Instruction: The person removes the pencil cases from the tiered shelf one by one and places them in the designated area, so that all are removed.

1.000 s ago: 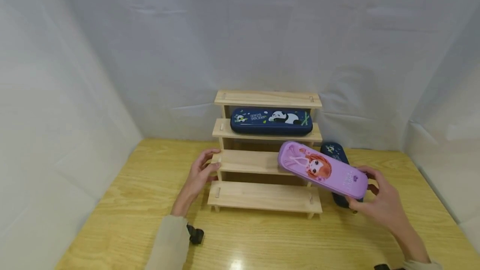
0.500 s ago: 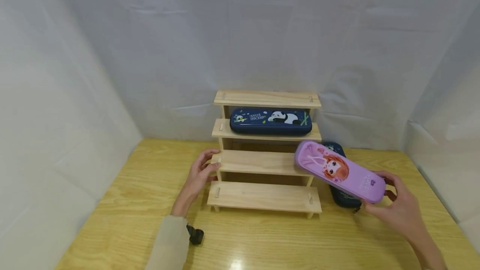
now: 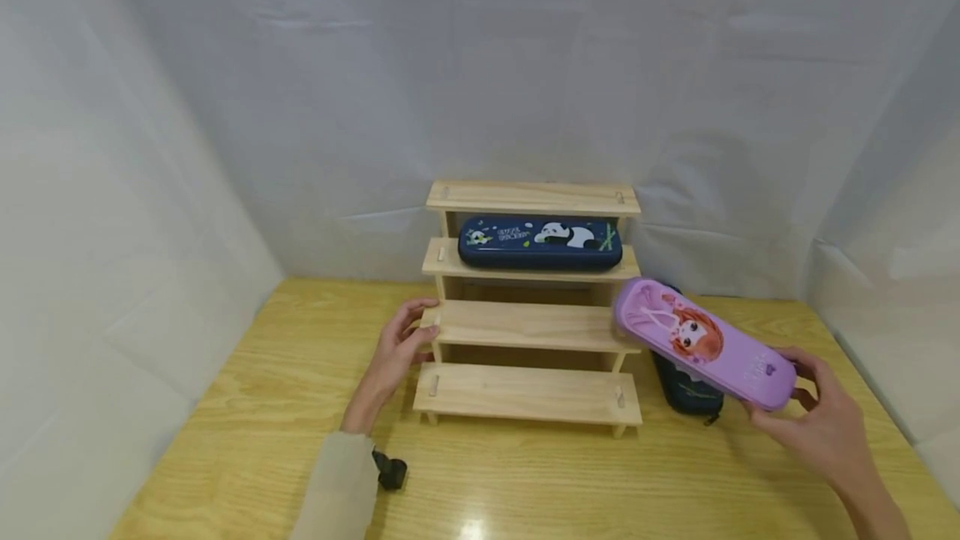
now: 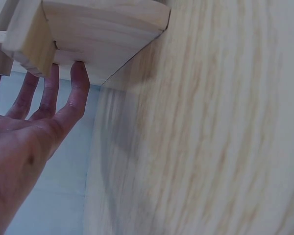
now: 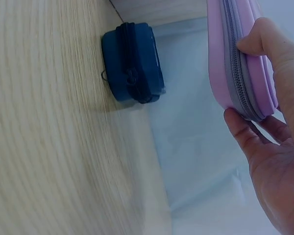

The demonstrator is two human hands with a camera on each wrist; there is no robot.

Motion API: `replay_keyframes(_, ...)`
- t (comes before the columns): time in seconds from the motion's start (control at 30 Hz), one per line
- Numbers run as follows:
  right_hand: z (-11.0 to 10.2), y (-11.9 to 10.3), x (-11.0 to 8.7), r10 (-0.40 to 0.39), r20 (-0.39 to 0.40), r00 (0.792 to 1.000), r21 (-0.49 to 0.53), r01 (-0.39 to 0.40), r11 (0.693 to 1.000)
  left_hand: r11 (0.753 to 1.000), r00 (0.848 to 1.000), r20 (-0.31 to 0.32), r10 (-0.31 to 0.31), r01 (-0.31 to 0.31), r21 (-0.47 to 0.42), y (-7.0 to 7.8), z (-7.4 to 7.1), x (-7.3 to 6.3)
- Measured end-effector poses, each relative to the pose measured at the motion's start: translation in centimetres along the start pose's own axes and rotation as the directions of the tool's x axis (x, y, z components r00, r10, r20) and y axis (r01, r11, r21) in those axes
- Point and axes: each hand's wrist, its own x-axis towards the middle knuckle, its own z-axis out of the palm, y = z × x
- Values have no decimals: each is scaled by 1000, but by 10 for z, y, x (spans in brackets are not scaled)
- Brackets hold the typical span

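Observation:
My right hand pinches the right end of a purple pencil case with a red-haired cartoon girl on its lid. The case is held tilted in the air, its left end higher. A grey zipper runs along its side in the right wrist view. At the left, my left hand grips the end of the third step of a stepped wooden rack, and its fingers touch the wood in the left wrist view. A navy panda pencil case lies on the rack's second step from the top.
Partly hidden below the purple case, another dark pencil case lies on the wooden table, right of the rack. White sheeting hangs behind and at both sides. A black wrist device sits on the left sleeve.
My right hand has moved right with the purple pencil case, away from the rack and over the dark case on the table. My left hand stays on the rack.

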Motion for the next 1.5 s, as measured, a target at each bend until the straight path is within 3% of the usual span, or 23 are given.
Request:
replay_keyframes(0.37,-11,7,-7,41,-61,997,-15,-42,999,1000,1000,-6,-5,4,-2,-1,0,-1)
replay_keyframes(0.73,-15,13,-6,155,-156,976,-70,-167,983,1000,1000,-6,-12,12,-11,0,0,-1)
replay_keyframes(0.9,-17,13,-6,242,-192,951,-88,-263,961,1000,1000,-12,-11,11,-7,-1,0,-1)
replay_keyframes(1.23,-19,24,-1,405,-277,872,-120,-449,885,1000,1000,-14,-11,11,-20,0,0,-2)
replay_keyframes(1.37,-20,28,0,425,-273,863,-152,-475,867,1000,1000,-10,-12,11,-19,0,0,-3)
replay_keyframes(1.5,-21,30,1,419,-262,869,-177,-470,865,1000,1000,-7,-12,12,-13,0,0,-2)
